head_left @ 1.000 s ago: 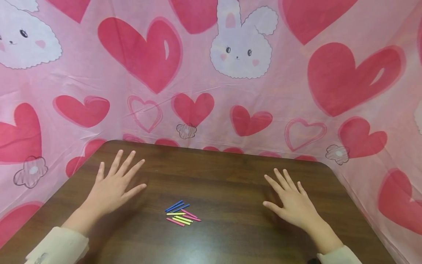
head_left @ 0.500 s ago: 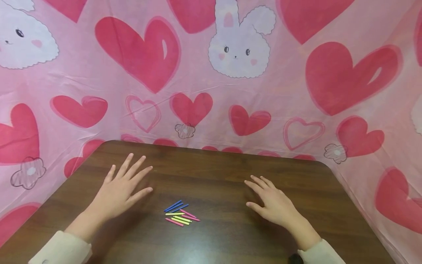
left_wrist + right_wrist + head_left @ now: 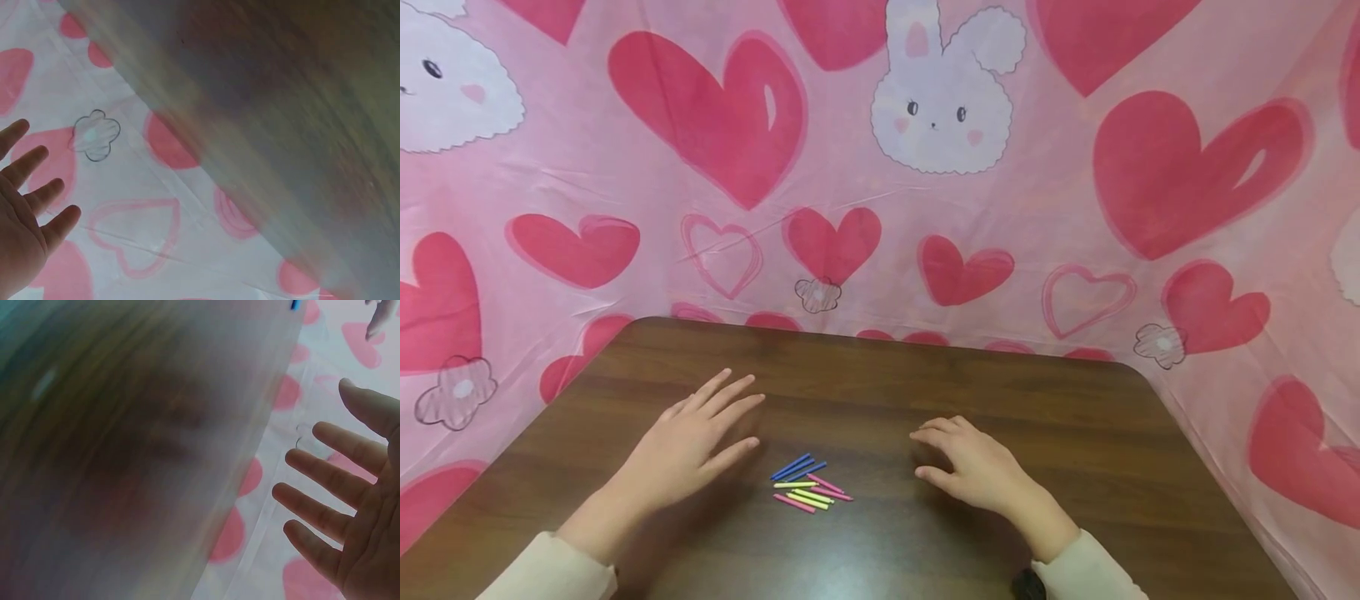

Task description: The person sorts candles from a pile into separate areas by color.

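Note:
A small loose pile of thin sticks lies on the dark wooden table (image 3: 865, 392): blue sticks (image 3: 792, 467), yellow sticks (image 3: 811, 495) and pink sticks (image 3: 794, 503), some crossing each other. To the left of the pile, my left hand (image 3: 681, 454) hovers with fingers spread and extended, holding nothing. My right hand (image 3: 973, 467) is farther off on the pile's other side, fingers slightly bent and nothing in them. The right wrist view shows that hand's palm (image 3: 369, 531) with its fingers apart; the left wrist view shows the other palm (image 3: 22, 240), also bare.
Behind and beside the table hangs a pink cloth (image 3: 842, 187) printed with hearts and rabbits. The table's far edge runs along its foot. A dark object (image 3: 1028, 585) sits at the right sleeve's cuff (image 3: 1086, 571).
Both hands have moved inward toward the sticks, the right one farther. The right fingers, widely spread before, are now closer together and more bent. The sticks lie as before.

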`<state>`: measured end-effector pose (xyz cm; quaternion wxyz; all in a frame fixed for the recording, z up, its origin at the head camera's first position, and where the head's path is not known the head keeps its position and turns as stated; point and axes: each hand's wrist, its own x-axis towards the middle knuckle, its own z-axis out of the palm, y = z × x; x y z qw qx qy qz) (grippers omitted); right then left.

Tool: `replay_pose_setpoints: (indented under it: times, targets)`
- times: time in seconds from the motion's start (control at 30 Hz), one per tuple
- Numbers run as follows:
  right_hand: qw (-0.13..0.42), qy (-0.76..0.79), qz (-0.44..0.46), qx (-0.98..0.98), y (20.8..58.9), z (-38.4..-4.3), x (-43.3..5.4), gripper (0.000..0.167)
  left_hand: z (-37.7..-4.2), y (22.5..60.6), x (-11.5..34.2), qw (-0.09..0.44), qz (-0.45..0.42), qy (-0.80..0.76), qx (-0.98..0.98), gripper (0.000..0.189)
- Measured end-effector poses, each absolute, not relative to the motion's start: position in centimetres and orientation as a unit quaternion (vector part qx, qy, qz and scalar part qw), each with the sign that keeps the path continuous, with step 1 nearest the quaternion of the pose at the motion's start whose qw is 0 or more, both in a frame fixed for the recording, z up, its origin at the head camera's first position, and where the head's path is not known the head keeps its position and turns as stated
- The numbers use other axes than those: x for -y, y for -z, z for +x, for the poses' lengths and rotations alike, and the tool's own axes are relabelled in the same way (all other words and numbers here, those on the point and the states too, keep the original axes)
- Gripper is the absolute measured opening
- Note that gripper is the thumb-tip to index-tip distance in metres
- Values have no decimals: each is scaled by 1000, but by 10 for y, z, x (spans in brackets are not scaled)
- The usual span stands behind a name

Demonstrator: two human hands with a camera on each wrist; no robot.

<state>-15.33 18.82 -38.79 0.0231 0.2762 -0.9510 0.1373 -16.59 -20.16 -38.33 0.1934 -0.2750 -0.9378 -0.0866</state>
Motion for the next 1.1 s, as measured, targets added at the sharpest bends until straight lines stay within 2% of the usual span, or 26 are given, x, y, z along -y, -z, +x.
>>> replay_pose_setpoints:
  times: [0.33, 0.83, 1.1]
  targets:
    - [-1, -139, 330, 934, 388, -158, -152, 34, -159, 387, 190, 193, -327, 102, 920, 44]
    - [-77, -147, 338, 927, 394, -162, -114, 14, -152, 395, 179, 130, -377, 126, 908, 28]
    - [-92, -143, 331, 928, 400, -164, -103, 12, -153, 400, 178, 141, -412, 146, 888, 21]
